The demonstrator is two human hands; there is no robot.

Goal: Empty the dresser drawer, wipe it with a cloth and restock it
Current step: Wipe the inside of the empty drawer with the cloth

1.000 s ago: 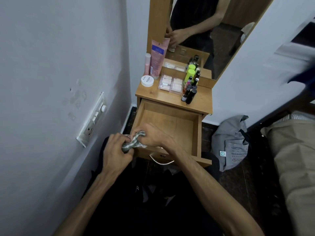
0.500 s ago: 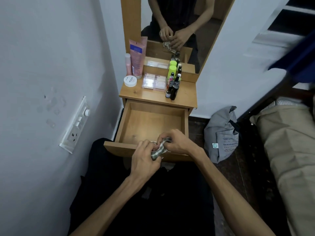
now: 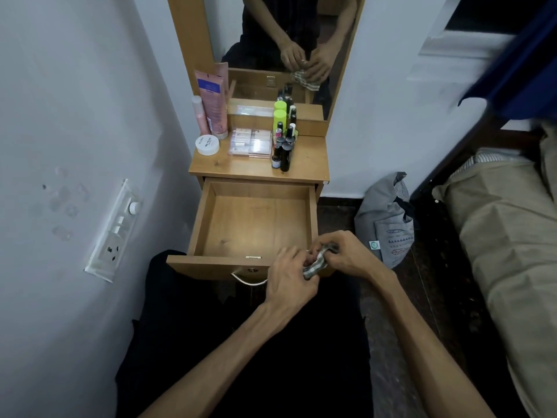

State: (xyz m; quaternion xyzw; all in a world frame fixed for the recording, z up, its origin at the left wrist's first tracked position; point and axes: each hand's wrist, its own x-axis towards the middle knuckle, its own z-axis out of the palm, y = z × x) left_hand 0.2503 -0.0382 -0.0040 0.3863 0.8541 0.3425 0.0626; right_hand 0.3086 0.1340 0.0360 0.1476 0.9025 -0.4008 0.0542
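1. Two hands meet at the lower centre of the frame, just over the front right corner of the open drawer (image 3: 253, 224). The left hand (image 3: 291, 276) and the right hand (image 3: 346, 254) both pinch a small striped cloth (image 3: 315, 265), bunched between their fingers.
2. Compared with a second ago, the hands and cloth have drifted from the drawer's front left corner to its front right; the view has also shifted, so part of that is head movement.
3. Inside, the drawer shows only bare wood, so the emptying appears done.
4. On the tabletop (image 3: 307, 164) above it, in the upper centre, stand a pink tube (image 3: 212, 104), a white jar (image 3: 207, 145), clear flat cases (image 3: 250, 143) and a cluster of small bottles (image 3: 283, 140).
5. My reading: the cloth is being folded or gathered, either just before wiping or just after; restocking is yet to come.
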